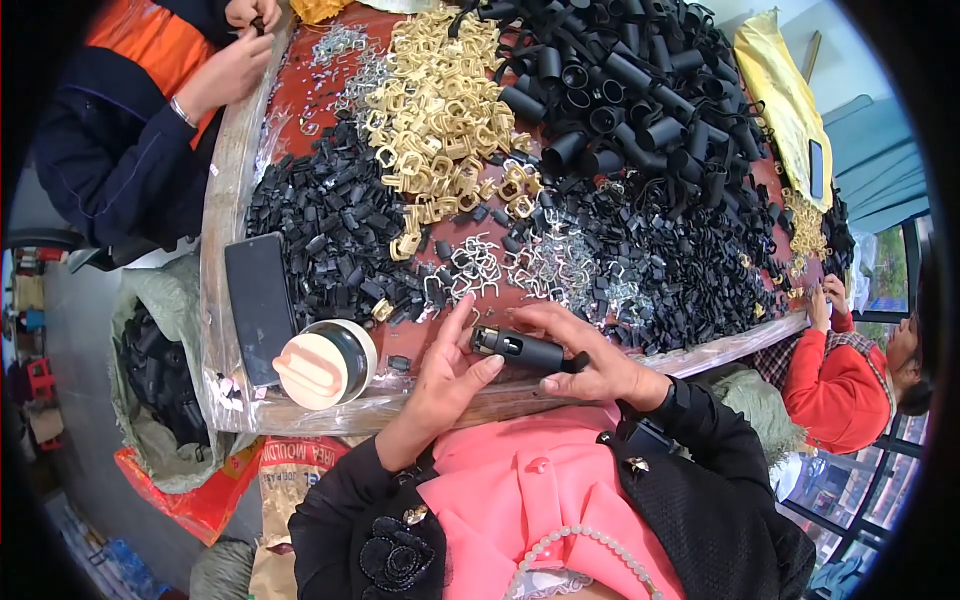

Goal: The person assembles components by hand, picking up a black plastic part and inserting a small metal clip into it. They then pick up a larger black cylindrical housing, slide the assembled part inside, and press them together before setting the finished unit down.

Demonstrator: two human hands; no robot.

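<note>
A black plastic cylinder [532, 351] with a slot in its side and a gold-coloured piece at its left end lies level between my hands, over the table's near edge. My right hand [600, 365] is wrapped round its right part, near a black strap-like end. At the other end, my left hand [448, 368] presses its thumb against the cylinder, with the index finger stretched up. Just beyond my fingertips are bent silvery wire clips [475, 265] and a second heap of them [560, 265]. Gold-coloured frame rings [440, 110] are piled farther back.
Small black parts [325, 225] cover the left; black cylinders [640, 90] are heaped at the back right. A lidded jar [318, 370] and a dark phone [258, 300] are at the near left. Co-workers sit left [120, 150] and right [835, 385]. A sack [150, 310] stands beside the table.
</note>
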